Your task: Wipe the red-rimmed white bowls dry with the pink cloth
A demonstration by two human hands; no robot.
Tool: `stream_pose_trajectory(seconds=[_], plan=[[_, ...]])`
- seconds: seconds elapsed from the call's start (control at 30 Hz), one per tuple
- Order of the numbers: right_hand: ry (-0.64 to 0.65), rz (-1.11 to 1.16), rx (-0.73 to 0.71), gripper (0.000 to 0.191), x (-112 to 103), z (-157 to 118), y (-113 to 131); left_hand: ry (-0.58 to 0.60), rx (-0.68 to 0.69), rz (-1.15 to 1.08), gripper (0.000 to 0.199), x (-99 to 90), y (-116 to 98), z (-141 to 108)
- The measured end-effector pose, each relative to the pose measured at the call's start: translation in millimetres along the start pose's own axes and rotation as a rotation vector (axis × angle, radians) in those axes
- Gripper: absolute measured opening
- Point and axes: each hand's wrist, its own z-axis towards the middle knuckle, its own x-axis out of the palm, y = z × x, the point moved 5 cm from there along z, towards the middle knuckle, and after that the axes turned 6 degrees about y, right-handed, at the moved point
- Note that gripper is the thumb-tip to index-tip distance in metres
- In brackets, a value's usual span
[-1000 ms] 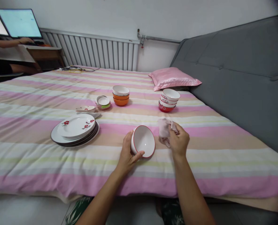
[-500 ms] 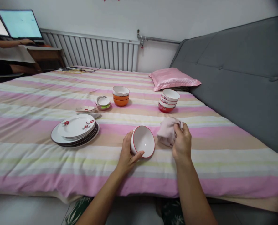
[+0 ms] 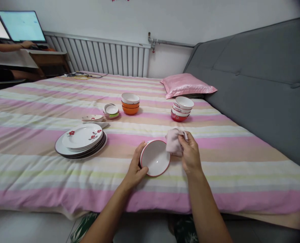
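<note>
My left hand (image 3: 136,168) grips a white bowl (image 3: 155,158) with a red rim by its left side, thumb on the near edge. The bowl is tilted so that its inside faces me. In my right hand (image 3: 191,153) a crumpled pale pink cloth (image 3: 174,142) is pinched between thumb and fingers. The cloth hangs at the bowl's upper right rim; whether it touches the rim I cannot tell. To the left lies a stack of plates (image 3: 82,135), the top one white with red flowers.
Beyond the hands on the striped bed (image 3: 150,202) stand stacked orange and white bowls (image 3: 130,104), small dishes (image 3: 111,110) and red-and-white bowls (image 3: 181,108). A pink pillow (image 3: 188,84) lies against the grey headboard (image 3: 256,67). At far left, another person's arm (image 3: 5,46) reaches to a desk.
My right hand has brought the cloth leftward to the bowl's edge. The bowl has come slightly lower and turned its opening more toward me.
</note>
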Motion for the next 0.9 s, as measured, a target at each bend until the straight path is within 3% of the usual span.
stream_pose_trajectory(seconds=[0.17,0.3,0.37,0.43,0.57,0.63,0.73,0.9], plan=[[-0.191,-0.194,-0.039,0.023,-25,2,9,0.047,-0.034,-0.022,0.076,-0.7,-2,0],[-0.404,-0.538,-0.227,0.020,-45,0,26,0.044,-0.064,-0.069,0.073,-2.4,-3,1],[-0.397,-0.631,-0.280,0.022,-42,0,28,0.052,-0.071,-0.090,0.072,-2.7,-3,2],[-0.264,-0.653,-0.290,0.025,-29,1,24,0.064,-0.070,-0.112,0.071,-2.7,-3,2],[0.260,-0.537,-0.314,0.029,12,-5,18,0.080,-0.048,-0.156,0.074,-2.8,-4,3],[0.433,-0.432,-0.322,0.028,24,-12,23,0.086,-0.042,-0.164,0.074,-2.5,-3,3],[0.553,-0.366,-0.317,0.022,27,-21,39,0.078,-0.043,-0.152,0.071,-2.1,0,3],[0.733,-0.544,-0.369,0.023,30,-34,58,0.023,-0.109,-0.151,0.068,-2.2,11,-1]])
